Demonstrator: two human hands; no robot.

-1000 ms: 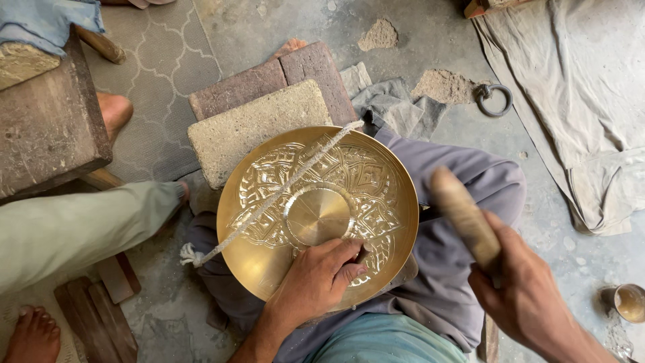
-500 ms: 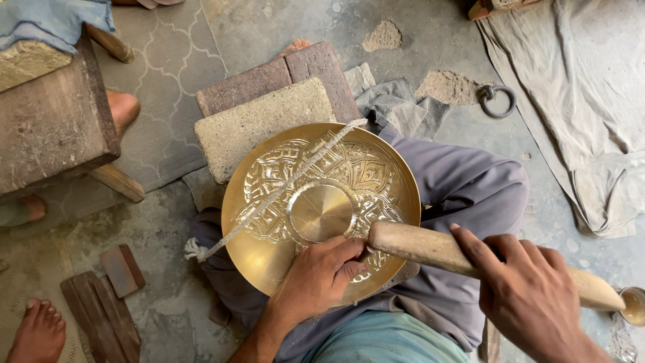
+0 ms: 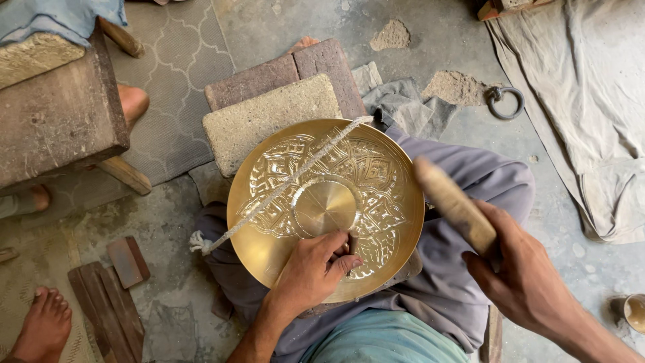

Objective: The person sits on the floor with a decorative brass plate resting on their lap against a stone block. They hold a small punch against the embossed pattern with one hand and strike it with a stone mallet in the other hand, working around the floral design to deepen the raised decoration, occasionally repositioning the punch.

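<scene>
A round brass plate (image 3: pixel 265 245) with an engraved flower pattern rests on my lap, over grey trousers. A white twisted cord (image 3: pixel 282 185) runs diagonally across it. My left hand (image 3: pixel 310 277) presses on the plate's near side, its fingertips pinched on a small dark punch (image 3: pixel 351 245) that stands on the engraved band. My right hand (image 3: pixel 527 279) grips a wooden mallet (image 3: pixel 453 204), which is lifted over the plate's right rim and blurred by motion.
A rough stone block (image 3: pixel 272 121) and a brick (image 3: pixel 282 74) lie just beyond the plate. A wooden stool (image 3: pixel 57 117) stands at left, with another person's bare feet (image 3: pixel 41 326) near it. A metal ring (image 3: pixel 504 101), a grey cloth (image 3: pixel 591 107) and a small cup (image 3: pixel 635 312) lie at right.
The mallet came down flat beside the plate half a second ago and is now raised again. My left hand stays on the plate. The other person's leg at left has drawn back.
</scene>
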